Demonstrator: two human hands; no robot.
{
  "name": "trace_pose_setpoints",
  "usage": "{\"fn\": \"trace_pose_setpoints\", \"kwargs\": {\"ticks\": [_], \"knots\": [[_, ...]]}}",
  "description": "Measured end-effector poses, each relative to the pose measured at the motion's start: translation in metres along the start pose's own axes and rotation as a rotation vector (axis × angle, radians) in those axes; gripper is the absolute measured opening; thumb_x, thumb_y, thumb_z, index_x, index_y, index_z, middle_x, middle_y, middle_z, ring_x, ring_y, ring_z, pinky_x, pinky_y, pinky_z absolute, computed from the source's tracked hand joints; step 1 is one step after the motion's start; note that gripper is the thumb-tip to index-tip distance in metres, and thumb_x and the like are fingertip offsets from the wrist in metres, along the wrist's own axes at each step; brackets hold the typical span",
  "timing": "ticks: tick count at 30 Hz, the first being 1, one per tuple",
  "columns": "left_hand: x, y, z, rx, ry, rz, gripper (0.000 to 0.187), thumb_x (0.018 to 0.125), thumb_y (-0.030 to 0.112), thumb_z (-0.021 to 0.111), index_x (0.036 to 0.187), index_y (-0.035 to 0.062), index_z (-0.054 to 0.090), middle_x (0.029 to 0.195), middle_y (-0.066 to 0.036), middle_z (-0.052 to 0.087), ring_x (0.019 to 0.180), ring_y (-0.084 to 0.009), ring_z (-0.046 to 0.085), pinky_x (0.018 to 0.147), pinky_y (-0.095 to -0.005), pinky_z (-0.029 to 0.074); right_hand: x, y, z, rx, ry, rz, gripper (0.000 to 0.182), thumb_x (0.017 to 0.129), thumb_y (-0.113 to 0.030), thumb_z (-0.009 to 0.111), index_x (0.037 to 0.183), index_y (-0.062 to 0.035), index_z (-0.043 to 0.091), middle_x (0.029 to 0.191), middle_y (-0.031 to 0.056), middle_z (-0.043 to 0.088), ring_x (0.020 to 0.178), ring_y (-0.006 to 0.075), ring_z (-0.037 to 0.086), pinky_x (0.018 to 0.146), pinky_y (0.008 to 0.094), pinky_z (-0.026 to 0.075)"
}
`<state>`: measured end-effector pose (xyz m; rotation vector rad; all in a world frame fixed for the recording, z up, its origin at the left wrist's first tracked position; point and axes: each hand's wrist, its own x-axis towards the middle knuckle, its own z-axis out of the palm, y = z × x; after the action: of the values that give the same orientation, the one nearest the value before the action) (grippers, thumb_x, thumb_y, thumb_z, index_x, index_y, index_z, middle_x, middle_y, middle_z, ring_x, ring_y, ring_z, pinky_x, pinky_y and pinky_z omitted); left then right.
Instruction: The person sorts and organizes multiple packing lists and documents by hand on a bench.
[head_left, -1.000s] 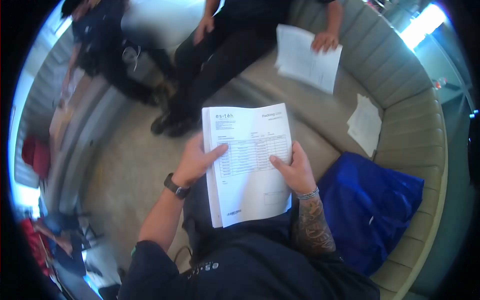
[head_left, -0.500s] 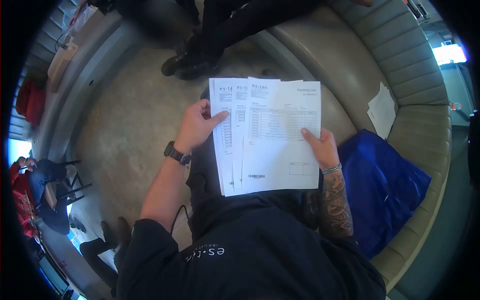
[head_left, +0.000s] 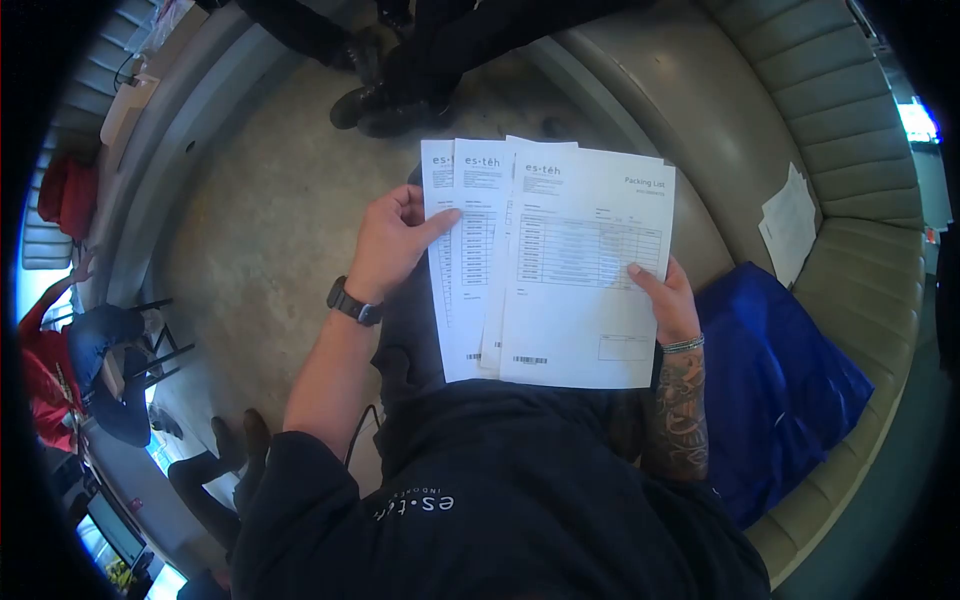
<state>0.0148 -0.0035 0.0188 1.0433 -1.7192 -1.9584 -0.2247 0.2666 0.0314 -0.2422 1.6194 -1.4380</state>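
Several printed sheets are fanned out over my lap. On top at the right is a packing list [head_left: 585,320] with a table, a barcode and an empty box near its foot. My right hand [head_left: 670,300] pinches its right edge, thumb on the front and fingers hidden behind. My left hand [head_left: 395,245] grips the left edge of the other printed sheets [head_left: 472,310], its thumb lying across them. These sheets partly overlap under the packing list, so much of their print is covered.
A blue bag [head_left: 775,390] lies on the padded bench [head_left: 870,260] to my right, beside some loose white papers [head_left: 788,225]. Ahead are another person's dark shoes [head_left: 400,105]. A person in a red shirt [head_left: 50,370] sits at the far left.
My right hand has moved right with the packing list, widening the fan and baring more of the sheets at the left. The left hand keeps its grip.
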Motion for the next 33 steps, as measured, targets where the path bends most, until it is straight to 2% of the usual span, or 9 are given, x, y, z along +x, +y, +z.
{"fn": "trace_pose_setpoints", "kwargs": {"ticks": [11, 13, 17, 20, 24, 26, 27, 29, 33], "knots": [[-0.001, -0.009, -0.011, -0.005, 0.095, -0.037, 0.029, 0.085, 0.020, 0.075, 0.101, -0.0019, 0.064, 0.084, -0.007, 0.069, 0.074, -0.0106, 0.064, 0.069, -0.0248, 0.050, -0.002, -0.001, -0.001, -0.009, -0.020, -0.055, 0.042, 0.087, -0.003, 0.065, 0.126, 0.0048, 0.051, 0.121, 0.0117, 0.063, 0.109, 0.0181, 0.060, 0.096, 0.0323, 0.046], [-0.001, -0.007, -0.005, 0.465, 0.494, 0.240, 0.030, 0.083, 0.021, 0.075, 0.102, -0.0002, 0.066, 0.089, -0.009, 0.067, 0.082, -0.0127, 0.062, 0.068, -0.0279, 0.048, -0.001, 0.003, -0.005, -0.011, -0.022, -0.026, 0.041, 0.088, -0.003, 0.065, 0.126, 0.0049, 0.052, 0.120, 0.0118, 0.063, 0.109, 0.0183, 0.060, 0.096, 0.0324, 0.046], [-0.008, 0.017, 0.011, 0.586, 0.346, 0.353, 0.033, 0.083, 0.026, 0.073, 0.104, 0.0020, 0.068, 0.093, -0.010, 0.064, 0.086, -0.0199, 0.059, 0.072, -0.0336, 0.045, -0.003, 0.011, -0.015, 0.035, -0.027, -0.034, 0.036, 0.089, -0.002, 0.063, 0.123, 0.0048, 0.056, 0.119, 0.0122, 0.064, 0.109, 0.0190, 0.060, 0.096, 0.0326, 0.046], [-0.011, 0.029, 0.027, 1.022, 0.202, 0.493, 0.037, 0.089, 0.034, 0.064, 0.105, 0.0008, 0.067, 0.093, -0.009, 0.065, 0.086, -0.0287, 0.059, 0.080, -0.0381, 0.041, 0.001, 0.019, -0.019, 0.165, -0.046, -0.023, 0.036, 0.089, -0.001, 0.063, 0.123, 0.0046, 0.057, 0.119, 0.0121, 0.064, 0.109, 0.0192, 0.061, 0.096, 0.0328, 0.046], [-0.007, 0.032, 0.038, 1.002, 0.131, 0.448, 0.038, 0.088, 0.034, 0.065, 0.106, 0.0012, 0.068, 0.097, -0.013, 0.068, 0.091, -0.0265, 0.063, 0.082, -0.0402, 0.044, 0.003, 0.028, -0.022, 0.194, -0.039, -0.036, 0.036, 0.088, -0.001, 0.063, 0.123, 0.0042, 0.057, 0.118, 0.0118, 0.065, 0.109, 0.0192, 0.061, 0.096, 0.0325, 0.046], [-0.004, 0.025, 0.042, 0.334, -0.050, 0.119, 0.037, 0.090, 0.028, 0.066, 0.110, -0.0023, 0.066, 0.094, -0.014, 0.071, 0.084, -0.0223, 0.069, 0.076, -0.0354, 0.051, 0.000, 0.028, -0.021, 0.232, -0.033, -0.036, 0.035, 0.089, -0.002, 0.063, 0.123, 0.0044, 0.057, 0.118, 0.0118, 0.065, 0.108, 0.0186, 0.061, 0.097, 0.0321, 0.045], [-0.003, 0.025, 0.042, 0.333, -0.051, 0.117, 0.037, 0.090, 0.028, 0.066, 0.110, -0.0023, 0.066, 0.094, -0.014, 0.071, 0.084, -0.0223, 0.069, 0.076, -0.0354, 0.051, 0.000, 0.026, -0.020, 0.232, -0.031, -0.034, 0.035, 0.089, -0.002, 0.063, 0.123, 0.0044, 0.057, 0.118, 0.0118, 0.065, 0.108, 0.0186, 0.061, 0.097, 0.0321, 0.045], [-0.003, 0.026, 0.040, 0.023, -0.113, 0.029, 0.035, 0.089, 0.021, 0.068, 0.113, -0.0047, 0.063, 0.090, -0.015, 0.073, 0.078, -0.0175, 0.071, 0.070, -0.0290, 0.055, 0.000, 0.019, -0.019, 0.120, -0.087, -0.003, 0.034, 0.089, -0.003, 0.063, 0.122, 0.0045, 0.057, 0.118, 0.0116, 0.065, 0.107, 0.0180, 0.061, 0.096, 0.0313, 0.046], [-0.008, 0.040, 0.039, 0.177, -0.044, 0.028, 0.031, 0.093, 0.012, 0.065, 0.117, -0.0063, 0.057, 0.092, -0.013, 0.072, 0.077, -0.0125, 0.069, 0.071, -0.0238, 0.054, 0.000, 0.016, -0.018, 0.077, -0.128, 0.018, 0.033, 0.090, -0.003, 0.062, 0.122, 0.0044, 0.057, 0.117, 0.0113, 0.065, 0.106, 0.0176, 0.062, 0.095, 0.0310, 0.046]]}}
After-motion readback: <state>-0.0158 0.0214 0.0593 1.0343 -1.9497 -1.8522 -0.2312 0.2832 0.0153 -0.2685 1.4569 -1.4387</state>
